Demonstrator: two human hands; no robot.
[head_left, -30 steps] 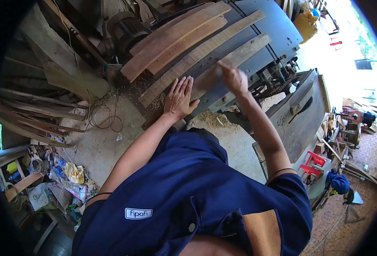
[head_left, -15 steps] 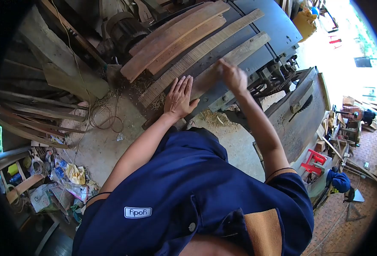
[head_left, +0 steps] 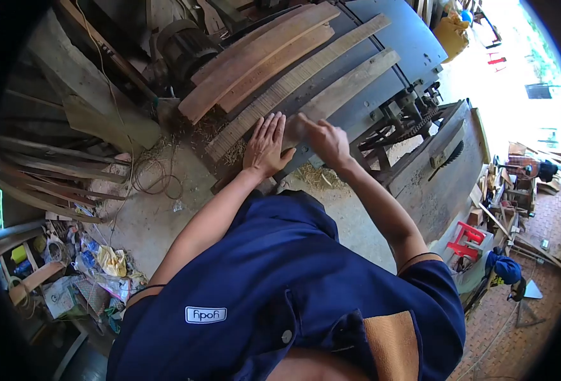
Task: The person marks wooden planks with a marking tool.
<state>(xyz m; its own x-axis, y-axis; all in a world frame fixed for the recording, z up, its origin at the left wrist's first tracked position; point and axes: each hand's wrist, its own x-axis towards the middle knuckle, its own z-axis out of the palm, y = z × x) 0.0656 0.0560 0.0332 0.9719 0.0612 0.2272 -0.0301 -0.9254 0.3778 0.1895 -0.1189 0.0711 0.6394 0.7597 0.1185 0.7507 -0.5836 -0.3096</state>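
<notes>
My left hand point(head_left: 268, 145) lies flat with fingers stretched out, pressing near the lower left end of a pale curved board point(head_left: 354, 81). Over the same board, closer to its left end than its middle, my right hand point(head_left: 328, 141) is closed, its fingers curled down. Whatever it may hold is hidden and slightly blurred. Just beyond the fingers of my left hand runs a curved strip with close cross lines point(head_left: 293, 84). Both pieces rest on a grey metal machine table point(head_left: 402, 33).
Reddish curved boards point(head_left: 261, 60) are stacked behind the strip. A motor point(head_left: 185, 43) sits at the back left. To the right are a chain point(head_left: 415, 124) and a second table with a toothed saw blade point(head_left: 448, 159). Wood shavings point(head_left: 321, 176) lie on the floor.
My right hand has moved left and slightly down along the pale board, towards my left hand. My left hand stays in place.
</notes>
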